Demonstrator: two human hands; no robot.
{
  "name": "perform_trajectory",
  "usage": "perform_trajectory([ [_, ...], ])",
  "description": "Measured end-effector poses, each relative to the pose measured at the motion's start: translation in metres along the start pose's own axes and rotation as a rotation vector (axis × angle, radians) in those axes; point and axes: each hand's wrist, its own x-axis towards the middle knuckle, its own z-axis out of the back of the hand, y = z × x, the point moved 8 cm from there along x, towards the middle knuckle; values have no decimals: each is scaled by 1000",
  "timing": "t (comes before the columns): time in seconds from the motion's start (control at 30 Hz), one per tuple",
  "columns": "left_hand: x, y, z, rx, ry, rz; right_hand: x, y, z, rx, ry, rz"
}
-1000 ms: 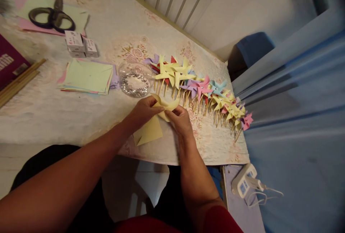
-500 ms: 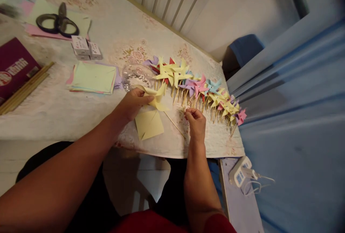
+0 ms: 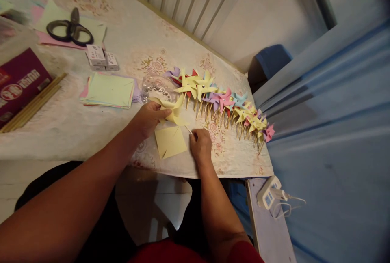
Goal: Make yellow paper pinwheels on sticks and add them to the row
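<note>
My left hand [image 3: 150,117] pinches a yellow paper pinwheel [image 3: 176,113] with curled blades. A thin stick [image 3: 189,129] runs from the pinwheel down to the right, and my right hand [image 3: 201,145] is closed around it, hiding its lower end. Just below the pinwheel a square yellow paper sheet [image 3: 171,143] lies flat, with slits at its corners. Behind my left hand sits a clear dish [image 3: 158,82] of small metallic pieces. A long row of finished-looking pinwheels [image 3: 224,100] in several colours stretches to the right.
At left are a paper stack [image 3: 109,90], small white boxes [image 3: 96,55], black scissors [image 3: 71,29] on coloured paper, a purple box [image 3: 22,84] and a bundle of sticks [image 3: 36,102]. A power strip [image 3: 269,193] rests beyond the table's right corner, near a blue curtain [image 3: 329,145].
My right hand has moved left from beside the pinwheel row and closed on the stick. My left hand still holds the yellow pinwheel. The view has shifted slightly.
</note>
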Motion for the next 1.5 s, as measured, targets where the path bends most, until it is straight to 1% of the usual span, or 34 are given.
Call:
perform_trajectory([
  [0.1,-1,0,-4,40,15,13,6,0,-6,5,23,-2],
  [0.17,-1,2,-8,57,21,30,9,-5,-5,65,17,-27],
  [0.3,0,8,-15,65,39,66,15,-22,6,255,-45,-133],
  [0.43,5,21,-21,58,62,126,19,-39,13,490,-47,-237],
  [0.53,8,30,-26,41,79,171,21,-46,18,617,-49,-293],
  [0.67,9,36,-31,-16,79,211,21,-51,21,715,-41,-365],
  [0.8,10,39,-34,-10,92,227,19,-57,20,773,-41,-408],
  [0.9,11,44,-31,-5,75,240,18,-64,17,815,-32,-470],
  [0.97,12,48,-28,8,69,251,18,-66,19,835,-50,-482],
  [1.1,12,53,-28,28,89,286,18,-63,27,828,-94,-461],
  [1.23,12,49,-28,12,66,268,18,-57,32,810,-105,-431],
  [1.5,11,44,-28,23,89,241,18,-52,35,758,-138,-396],
])
